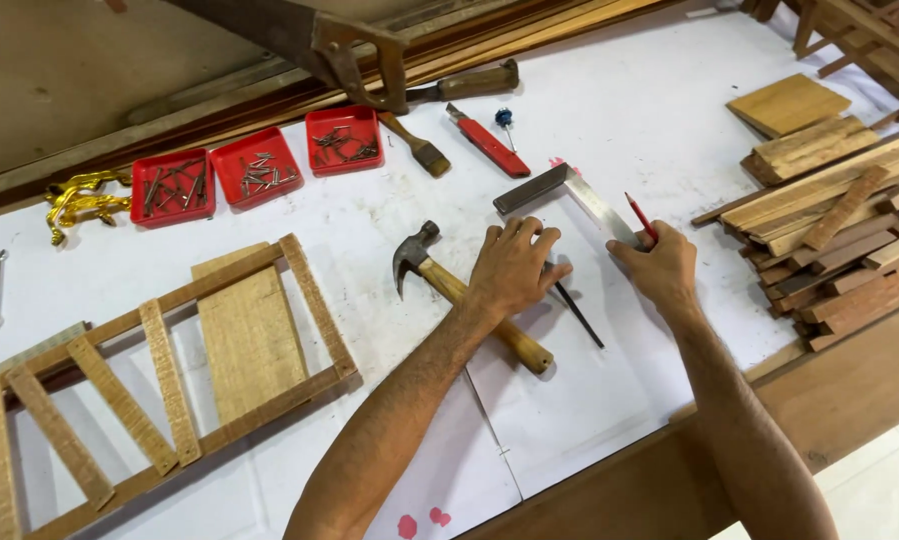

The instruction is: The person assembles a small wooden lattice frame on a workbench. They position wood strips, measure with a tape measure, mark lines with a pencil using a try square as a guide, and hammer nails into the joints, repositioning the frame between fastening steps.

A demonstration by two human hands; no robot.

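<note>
Red pencil (640, 216) between right-hand fingers (645, 248)

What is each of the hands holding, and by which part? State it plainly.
The right hand holds a red pencil by its lower end, tip pointing up, beside the try square. The left hand grips nothing; it lies flat on the white paper.

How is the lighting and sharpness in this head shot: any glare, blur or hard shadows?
Head view: even, soft light; the white table cover is bright but not blown out; left hand and right hand cast only faint shadows; hammer sharp; edges slightly bowed.
</note>
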